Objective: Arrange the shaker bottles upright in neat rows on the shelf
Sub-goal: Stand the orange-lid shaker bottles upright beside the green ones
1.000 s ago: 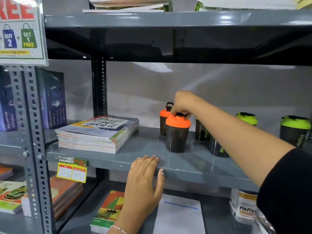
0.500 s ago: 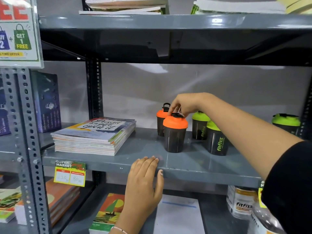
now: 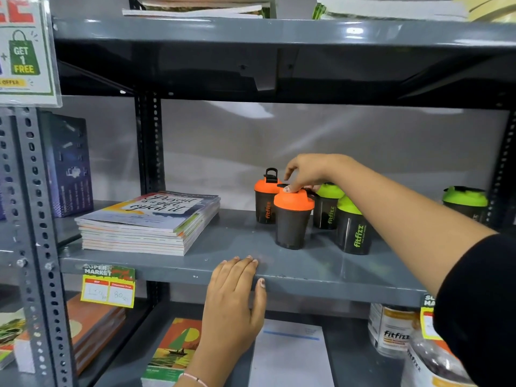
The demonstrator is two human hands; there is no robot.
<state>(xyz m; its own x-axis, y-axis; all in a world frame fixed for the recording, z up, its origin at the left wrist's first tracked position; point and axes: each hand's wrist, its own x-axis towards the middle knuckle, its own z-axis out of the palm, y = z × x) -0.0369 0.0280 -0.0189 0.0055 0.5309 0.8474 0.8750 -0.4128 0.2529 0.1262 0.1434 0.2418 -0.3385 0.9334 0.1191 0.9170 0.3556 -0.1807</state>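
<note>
Several dark shaker bottles stand upright on the grey middle shelf [image 3: 307, 272]. An orange-lidded bottle [image 3: 291, 227] stands in front, with a second orange-lidded one [image 3: 265, 208] behind it to the left. To the right are two green-lidded bottles, one in front [image 3: 353, 233] and one behind [image 3: 328, 213]. Another green-lidded bottle [image 3: 465, 199] stands apart at the far right. My right hand [image 3: 310, 171] reaches in from the right, its fingertips pinching the black cap on the front orange bottle's lid. My left hand [image 3: 234, 308] lies flat over the shelf's front edge and holds nothing.
A stack of notebooks [image 3: 148, 222] takes up the left part of the shelf beside a perforated upright post [image 3: 148, 143]. A blue box [image 3: 69, 169] stands further left. A price tag [image 3: 107, 286] hangs on the shelf lip. Below are books and a fitfizz jar [image 3: 391, 331].
My right hand has shifted from a full grip around the front orange lid to a fingertip pinch on top of it. The view moved closer. My left hand stayed put.
</note>
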